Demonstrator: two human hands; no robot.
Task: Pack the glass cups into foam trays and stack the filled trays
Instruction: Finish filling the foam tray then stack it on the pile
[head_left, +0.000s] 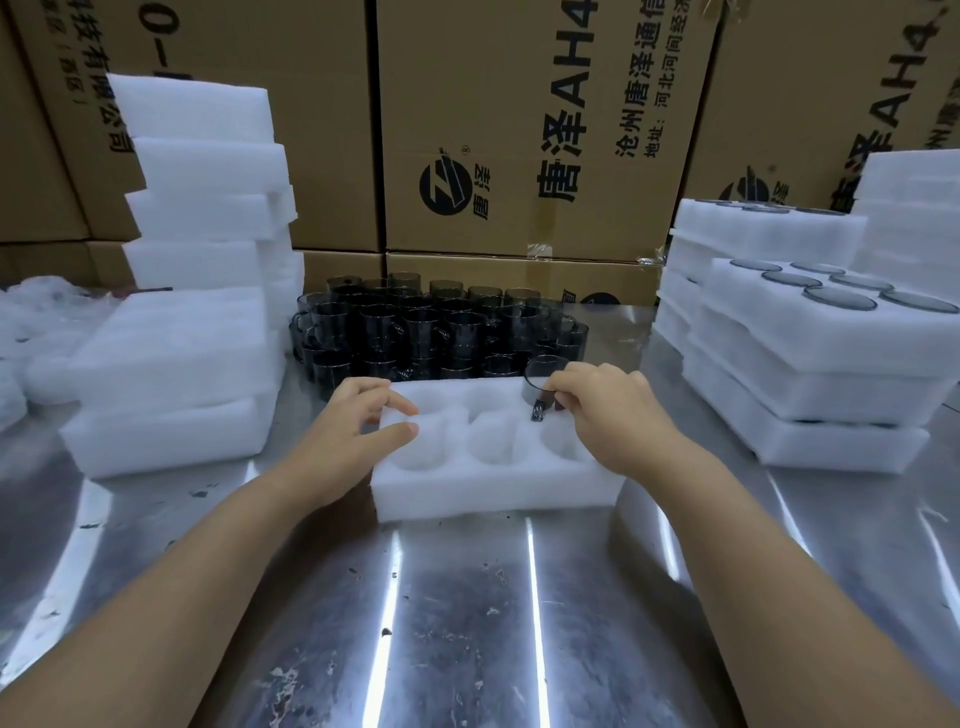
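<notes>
A white foam tray (493, 488) with round pockets lies on the metal table in front of me. My right hand (608, 410) pinches a dark glass cup (537, 382) by its rim and handle, and the cup sits partly in the tray's far right pocket. My left hand (363, 415) grips the tray's left edge, thumb and fingers curled over the rim of the near left pocket. The other pockets I can see hold nothing. Behind the tray stands a dense cluster of several dark glass cups (431, 332).
Empty foam trays (202, 260) are piled at the left. Stacks of filled trays (815, 364) with cup rims showing stand at the right. Cardboard boxes (519, 130) wall off the back. The metal table (467, 623) reaches to the near edge.
</notes>
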